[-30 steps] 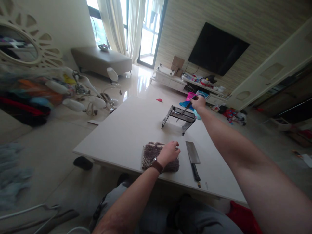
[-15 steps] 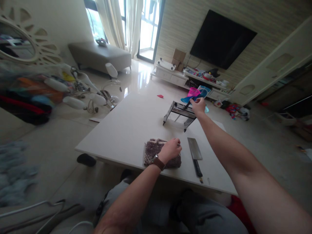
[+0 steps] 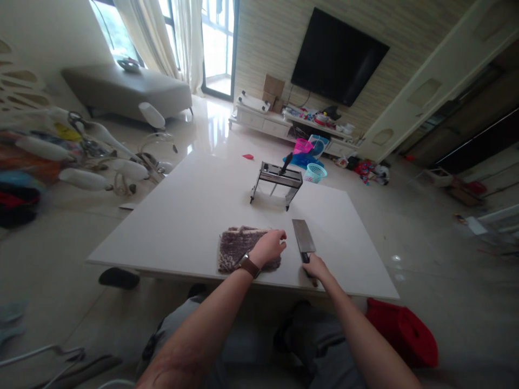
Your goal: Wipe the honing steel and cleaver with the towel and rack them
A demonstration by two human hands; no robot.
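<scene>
A cleaver [image 3: 303, 233] with a wide metal blade and black handle lies near the table's front edge. My right hand [image 3: 316, 266] is closed around its handle. To the left, a folded brown-and-white towel [image 3: 235, 249] lies at the edge. My left hand [image 3: 268, 247], with a watch on its wrist, rests over the towel's right side, its fingers loosely bent and apart, holding nothing. Farther back, a knife rack [image 3: 275, 175] with a dark top and clear sides stands on the table. A black knife handle [image 3: 287, 162] sticks up from it.
The white table [image 3: 182, 216] carries all these things. A small red object [image 3: 247, 156] is at its far edge. Beyond are a light blue basket [image 3: 315, 172] and a pink basket [image 3: 303, 145]. A red stool-like object [image 3: 405, 329] stands by the near right corner.
My right hand has left the black handle at the rack, come back toward me and closed on the cleaver's handle. My left hand stays on the towel. The view has shifted.
</scene>
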